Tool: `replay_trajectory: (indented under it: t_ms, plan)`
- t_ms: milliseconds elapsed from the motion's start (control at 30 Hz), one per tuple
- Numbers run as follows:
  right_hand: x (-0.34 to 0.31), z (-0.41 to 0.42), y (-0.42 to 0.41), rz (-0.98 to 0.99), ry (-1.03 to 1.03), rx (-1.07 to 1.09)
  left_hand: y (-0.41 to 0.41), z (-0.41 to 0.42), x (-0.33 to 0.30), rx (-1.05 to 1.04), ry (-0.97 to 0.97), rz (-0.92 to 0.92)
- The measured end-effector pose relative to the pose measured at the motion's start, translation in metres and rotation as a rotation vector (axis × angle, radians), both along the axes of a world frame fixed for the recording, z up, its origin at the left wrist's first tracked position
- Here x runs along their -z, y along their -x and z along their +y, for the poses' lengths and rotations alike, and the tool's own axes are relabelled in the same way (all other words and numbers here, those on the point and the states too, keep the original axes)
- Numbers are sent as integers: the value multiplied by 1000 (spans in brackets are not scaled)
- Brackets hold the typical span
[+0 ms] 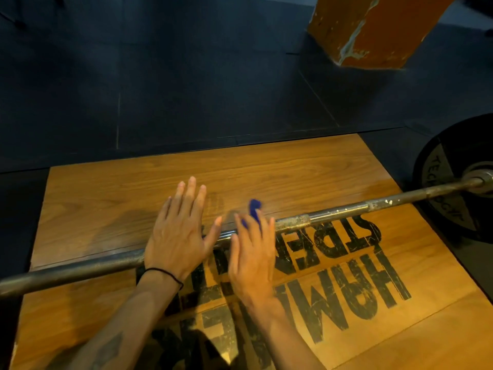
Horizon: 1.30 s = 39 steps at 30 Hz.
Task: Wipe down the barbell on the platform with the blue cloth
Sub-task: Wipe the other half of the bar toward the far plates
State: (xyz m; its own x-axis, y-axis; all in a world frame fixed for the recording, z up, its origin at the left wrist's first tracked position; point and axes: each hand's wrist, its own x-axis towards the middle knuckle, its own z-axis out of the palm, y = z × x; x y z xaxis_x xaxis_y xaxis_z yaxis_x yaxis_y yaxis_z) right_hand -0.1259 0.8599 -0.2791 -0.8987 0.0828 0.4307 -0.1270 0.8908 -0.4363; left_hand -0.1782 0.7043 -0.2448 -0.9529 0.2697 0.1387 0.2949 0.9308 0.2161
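Note:
A worn steel barbell [333,212] lies across the wooden platform [133,188] from lower left to upper right, with a black weight plate [437,182] on its right end. My left hand [178,231] lies flat over the bar's middle, fingers straight and spread. Just to its right, my right hand [250,252] is over the bar, blurred, fingers extended. The blue cloth [254,208] shows as a small patch sticking out past and between the right hand's fingers; the rest is hidden under the hand.
Black lettering [346,276] is printed on the platform's near half. Dark rubber flooring [160,89] surrounds the platform. An orange wooden box [373,30] stands on the floor at the upper right.

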Motion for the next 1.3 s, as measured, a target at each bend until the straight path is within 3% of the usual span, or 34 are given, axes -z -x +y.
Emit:
replay_trajectory:
  t_ms: [67,133,267,400,500,567,633,800,933,1033,1133,1200,1300]
  plan:
    - [-5,21,1,-27,-157,-194,1,0,0,-5,-2,5]
    - [-8,56,11,-50,-256,-217,1,-1,0,4,-11,7]
    - [-8,113,21,-36,-106,57,1,-1,-1,6,-8,7]
    - [-2,55,15,-17,126,276,0,0,-2,-1,-10,-1]
    - [-1,-4,-2,-18,95,-8,0,1,-2,-4,-7,7]
    - [-3,3,-5,-17,-46,-228,-1,1,-2,-12,-2,13]
    - [-8,38,3,-25,-231,-299,-1,-1,-1,1,-19,18]
    - [-12,134,15,-70,-175,8,0,-2,0,3,-25,22]
    - [-10,107,17,-101,-61,218,3,-1,-2,10,-17,12]
    - [-10,42,7,-112,-43,37,5,-3,1,14,0,8]
    - [-14,48,4,-96,-170,-221,6,-4,3,-4,0,9]
    - [-14,86,10,-70,-231,-186,6,-3,2,-17,7,3]
    - [-13,132,12,-41,-131,-48,0,4,-2,-79,22,-15]
